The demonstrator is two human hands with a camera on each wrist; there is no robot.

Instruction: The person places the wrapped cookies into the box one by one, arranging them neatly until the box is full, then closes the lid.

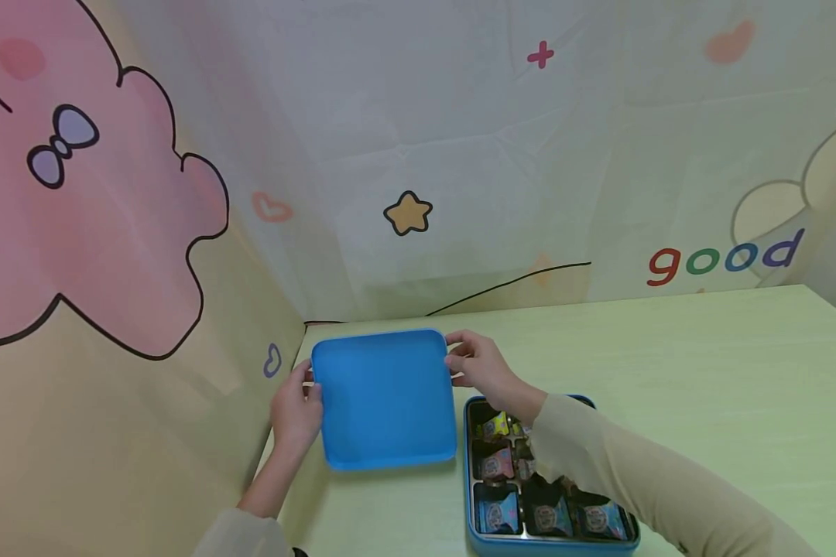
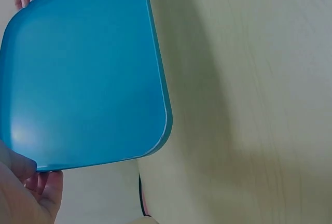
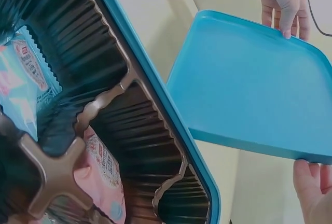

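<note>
Both hands hold a blue square lid (image 1: 387,398) with rounded corners and a low rim, above the table to the left of a blue box (image 1: 471,464). The left hand (image 1: 296,406) pinches its left edge; the thumb lies on the rim in the left wrist view. At the upper right corner, the right hand (image 1: 484,367) grips the edge between thumb and fingers. The open box has a dark divided insert (image 3: 137,125) with wrapped snacks in its compartments, among them a blue packet (image 1: 499,512) and a pink packet (image 3: 101,175). The right forearm hides part of the box.
The pale green table (image 1: 704,371) extends to the right and meets a printed cloth backdrop (image 1: 460,155) behind. A cloth wall with a pink cartoon figure (image 1: 97,232) borders the left side, close to the left hand. The lid casts a shadow on the table.
</note>
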